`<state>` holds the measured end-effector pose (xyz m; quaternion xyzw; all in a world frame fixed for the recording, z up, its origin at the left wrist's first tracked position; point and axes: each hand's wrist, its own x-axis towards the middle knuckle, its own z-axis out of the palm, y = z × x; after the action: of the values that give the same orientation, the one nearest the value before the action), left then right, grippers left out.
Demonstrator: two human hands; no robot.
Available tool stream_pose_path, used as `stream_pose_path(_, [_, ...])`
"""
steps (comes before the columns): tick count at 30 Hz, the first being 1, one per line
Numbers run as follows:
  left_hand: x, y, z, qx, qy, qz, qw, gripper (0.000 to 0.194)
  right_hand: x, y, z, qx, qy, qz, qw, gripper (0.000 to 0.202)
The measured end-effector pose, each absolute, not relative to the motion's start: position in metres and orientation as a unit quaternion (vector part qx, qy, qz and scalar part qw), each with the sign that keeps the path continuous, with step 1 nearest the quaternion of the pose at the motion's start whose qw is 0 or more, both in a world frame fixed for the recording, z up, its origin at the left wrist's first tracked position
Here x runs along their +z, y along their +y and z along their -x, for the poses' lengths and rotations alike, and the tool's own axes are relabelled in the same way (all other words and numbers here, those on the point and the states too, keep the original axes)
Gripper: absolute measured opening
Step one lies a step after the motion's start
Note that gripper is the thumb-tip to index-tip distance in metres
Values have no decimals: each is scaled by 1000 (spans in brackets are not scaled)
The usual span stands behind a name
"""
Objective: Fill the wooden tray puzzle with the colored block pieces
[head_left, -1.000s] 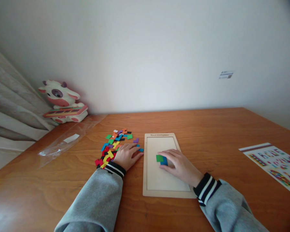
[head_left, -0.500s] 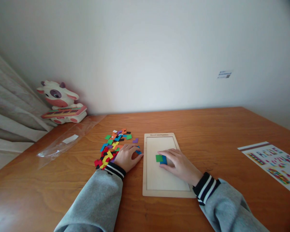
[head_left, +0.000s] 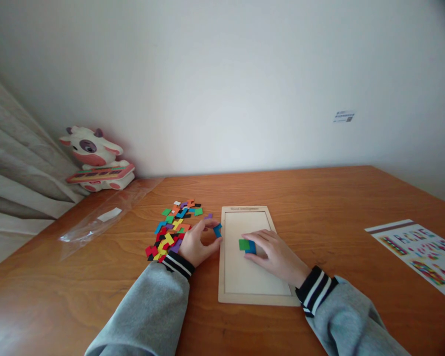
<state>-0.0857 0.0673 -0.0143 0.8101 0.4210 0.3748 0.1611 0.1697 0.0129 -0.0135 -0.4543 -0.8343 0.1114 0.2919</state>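
Brown table [head_left: 319,198], wood grain visible, pale glare at near left. At far left corner, cow toy [head_left: 96,155] with keyboard, upright. Near it, clear bag [head_left: 83,232], lying flat and crumpled, with white label [head_left: 109,214]. Right of bag, loose spread of pieces [head_left: 169,239]: red, yellow, green, blue, orange, purple, black, white; some overlapping, near ones partly hidden. Right of pieces, pale wood board [head_left: 221,277], flat, raised rim, small lettering along far end. Well apart at right, printed sheet [head_left: 417,247], flat, angled, colorful figures, cut off at view edge.
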Motion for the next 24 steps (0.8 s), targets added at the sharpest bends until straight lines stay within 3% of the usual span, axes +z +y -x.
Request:
stream_pose_path(15, [-16, 48, 60, 268, 341, -886, 162, 36, -8, 13, -174, 156, -840, 436, 284, 39])
stream_pose_path(24, [-12, 48, 57, 257, 321, -907, 95, 21, -10, 13, -173, 144, -843, 435, 281, 38])
